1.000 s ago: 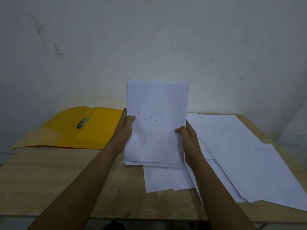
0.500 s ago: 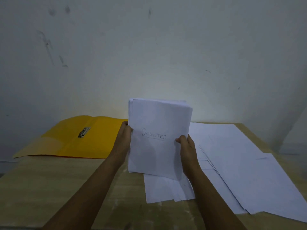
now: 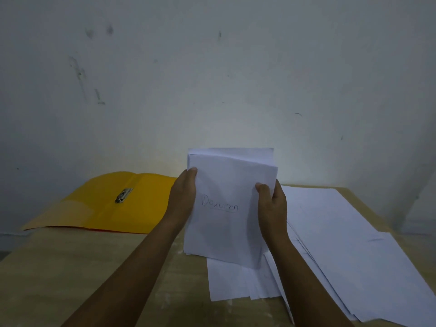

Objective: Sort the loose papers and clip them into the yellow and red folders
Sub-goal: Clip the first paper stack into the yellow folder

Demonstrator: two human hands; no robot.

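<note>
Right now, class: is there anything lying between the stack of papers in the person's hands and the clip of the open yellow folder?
Nothing visible does. The stack of papers is held upright by the left hand and right hand. The yellow folder lies open to the left, its clip bare, with only the left forearm near its right edge.

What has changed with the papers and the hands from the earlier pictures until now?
The stack of papers, gripped by the left hand and right hand at its sides throughout, tilted slightly and its top sheets fanned apart. The camera view tipped upward. Nothing was taken or released. The yellow folder stayed open on the table, and the loose sheets stayed at the right.
</note>
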